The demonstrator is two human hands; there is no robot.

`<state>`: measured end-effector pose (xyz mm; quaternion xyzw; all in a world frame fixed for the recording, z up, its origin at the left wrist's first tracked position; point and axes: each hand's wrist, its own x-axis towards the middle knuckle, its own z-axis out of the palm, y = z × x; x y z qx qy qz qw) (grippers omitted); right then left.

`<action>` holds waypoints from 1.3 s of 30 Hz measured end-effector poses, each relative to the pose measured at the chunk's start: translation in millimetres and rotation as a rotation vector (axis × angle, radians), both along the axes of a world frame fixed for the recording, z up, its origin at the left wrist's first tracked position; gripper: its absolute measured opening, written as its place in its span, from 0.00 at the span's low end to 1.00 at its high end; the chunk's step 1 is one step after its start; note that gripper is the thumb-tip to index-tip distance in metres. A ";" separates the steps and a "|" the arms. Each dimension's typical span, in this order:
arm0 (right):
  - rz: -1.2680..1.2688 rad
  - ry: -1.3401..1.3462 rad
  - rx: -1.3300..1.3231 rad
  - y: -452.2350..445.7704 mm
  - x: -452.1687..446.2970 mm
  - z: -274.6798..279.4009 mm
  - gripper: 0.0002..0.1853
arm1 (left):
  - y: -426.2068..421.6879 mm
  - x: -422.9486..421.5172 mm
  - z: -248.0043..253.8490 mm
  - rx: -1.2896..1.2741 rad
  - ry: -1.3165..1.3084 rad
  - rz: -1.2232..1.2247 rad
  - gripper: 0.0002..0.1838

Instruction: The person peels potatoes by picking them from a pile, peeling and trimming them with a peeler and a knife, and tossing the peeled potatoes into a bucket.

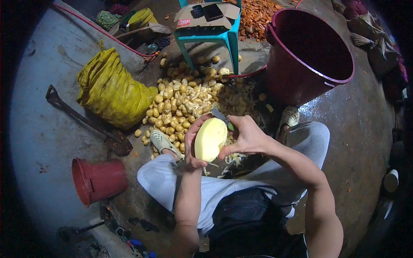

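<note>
My left hand [193, 142] is wrapped round the left side of a large, pale yellow peeled potato [210, 139]. At its right side is my right hand [246, 136], closed on a small blade tool [219, 115] with a flat dark grey blade and a bit of green by the fingers. The right thumb touches the potato's lower right side. Most of the tool's handle is hidden in the right hand, so its exact kind cannot be made out. Thin peel strips [232, 160] hang or lie below the hands. Beyond them, a heap of potatoes [180, 103] covers the floor.
A yellow sack [112, 88] lies left of the heap, beside a shovel [81, 115]. A red bucket [103, 178] is at lower left. A big maroon tub [292, 64] stands at right. A teal stool [232, 43] bears a cardboard box [185, 19]; orange pieces [258, 17] lie behind.
</note>
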<state>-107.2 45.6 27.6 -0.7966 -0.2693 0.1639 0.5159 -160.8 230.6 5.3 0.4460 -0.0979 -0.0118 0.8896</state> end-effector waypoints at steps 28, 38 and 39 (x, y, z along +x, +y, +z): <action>0.113 -0.143 -0.080 2.6 -12.1 -0.6 0.37 | 0.0 2.5 6.8 0.192 -0.139 0.269 0.60; 0.102 -0.251 -0.101 3.1 -17.7 1.1 0.29 | -1.1 3.8 -5.5 0.269 -0.174 0.362 0.63; 0.049 -0.169 -0.003 5.4 -16.3 -0.7 0.29 | -3.3 4.4 -2.5 0.205 -0.130 0.350 0.64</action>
